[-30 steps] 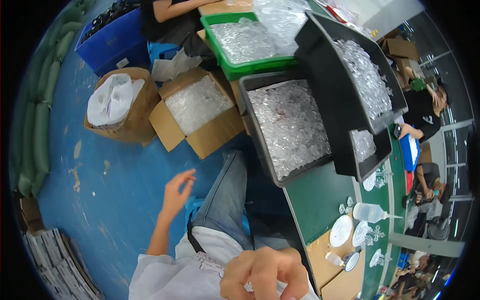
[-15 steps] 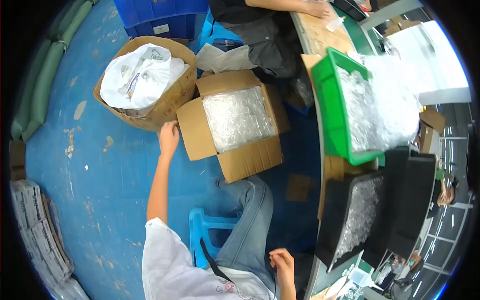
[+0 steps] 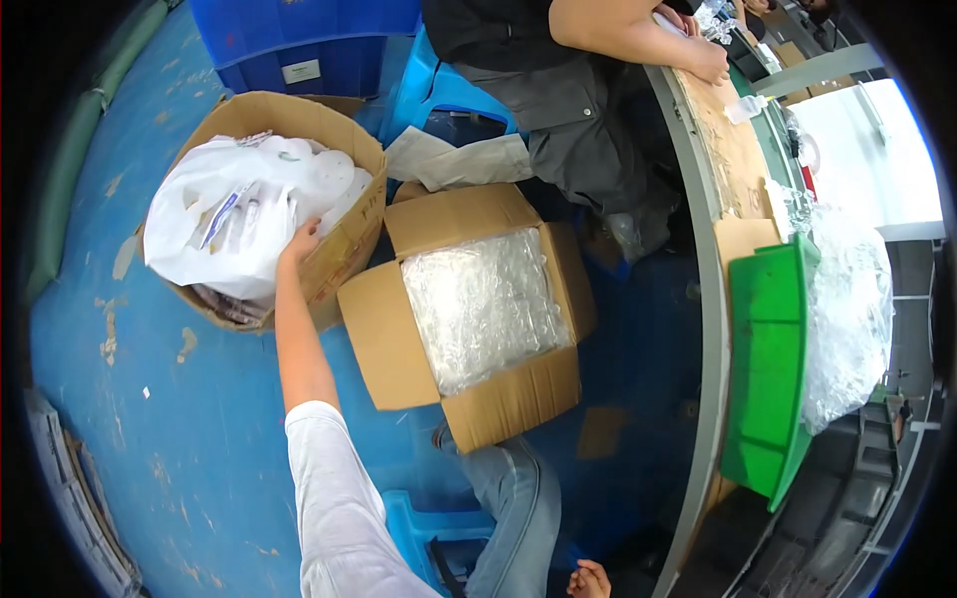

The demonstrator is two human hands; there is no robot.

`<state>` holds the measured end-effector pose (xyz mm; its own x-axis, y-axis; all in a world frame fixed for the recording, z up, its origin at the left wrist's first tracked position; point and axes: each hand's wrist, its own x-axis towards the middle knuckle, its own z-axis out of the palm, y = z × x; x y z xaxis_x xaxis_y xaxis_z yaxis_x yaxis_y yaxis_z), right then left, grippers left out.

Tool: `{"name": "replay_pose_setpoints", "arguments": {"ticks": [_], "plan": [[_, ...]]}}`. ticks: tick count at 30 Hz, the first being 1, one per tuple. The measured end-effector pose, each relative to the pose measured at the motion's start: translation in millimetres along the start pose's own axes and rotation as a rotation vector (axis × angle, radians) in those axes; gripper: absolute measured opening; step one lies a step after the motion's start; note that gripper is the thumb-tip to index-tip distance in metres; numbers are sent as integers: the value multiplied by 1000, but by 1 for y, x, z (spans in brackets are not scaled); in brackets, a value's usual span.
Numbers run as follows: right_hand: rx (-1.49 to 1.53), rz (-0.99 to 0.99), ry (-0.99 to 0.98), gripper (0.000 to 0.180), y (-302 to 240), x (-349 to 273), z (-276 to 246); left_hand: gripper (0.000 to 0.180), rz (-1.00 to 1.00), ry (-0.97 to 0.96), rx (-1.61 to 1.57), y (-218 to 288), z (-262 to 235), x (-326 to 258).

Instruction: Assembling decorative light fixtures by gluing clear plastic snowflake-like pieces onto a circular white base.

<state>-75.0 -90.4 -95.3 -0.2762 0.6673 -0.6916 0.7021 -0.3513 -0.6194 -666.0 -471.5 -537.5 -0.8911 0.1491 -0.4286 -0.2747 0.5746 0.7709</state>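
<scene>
My left hand reaches into a worn cardboard box at the left, its bent fingers closed at the edge of a white plastic bag. The fingertips are partly hidden there. Inside the bag show pale, thin contents with some blue print. To the right of that arm stands another cardboard box, flaps folded out, filled with clear plastic-wrapped items. At the lower edge my right hand hangs near my knee, fingers loosely curled and apart, with nothing visible in it.
A blue stool is beside my leg. Blue bins and a seated person are beyond the boxes. Along the right runs a workbench holding a green crate and clear plastic packaging. Green rolls lie far left.
My left hand has moved from beside the open box up to the white bag. The right hand has dropped to the lower edge. The whole view has shifted forward.
</scene>
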Motion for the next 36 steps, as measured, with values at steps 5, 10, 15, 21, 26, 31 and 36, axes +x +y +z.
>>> {"name": "replay_pose_setpoints", "arguments": {"ticks": [5,10,15,21,26,31,36], "plan": [[13,91,40,23,16,21,-15,78,-305,-546,-673,-55,-93,56],[-93,116,171,26,21,39,-3,86,-337,118,86,15,-13,28],[-62,118,77,24,9,26,1,53,-161,99,505,36,-65,2],[11,65,92,23,-1,20,-6,22,56,211,853,68,-37,-12],[-19,109,147,15,2,25,-12,27,-167,401,703,71,-39,-13],[11,44,35,24,-4,29,-5,19,-39,417,713,92,-36,-5],[-8,43,10,24,-4,29,-1,20,-97,490,666,137,-27,-11]]}}
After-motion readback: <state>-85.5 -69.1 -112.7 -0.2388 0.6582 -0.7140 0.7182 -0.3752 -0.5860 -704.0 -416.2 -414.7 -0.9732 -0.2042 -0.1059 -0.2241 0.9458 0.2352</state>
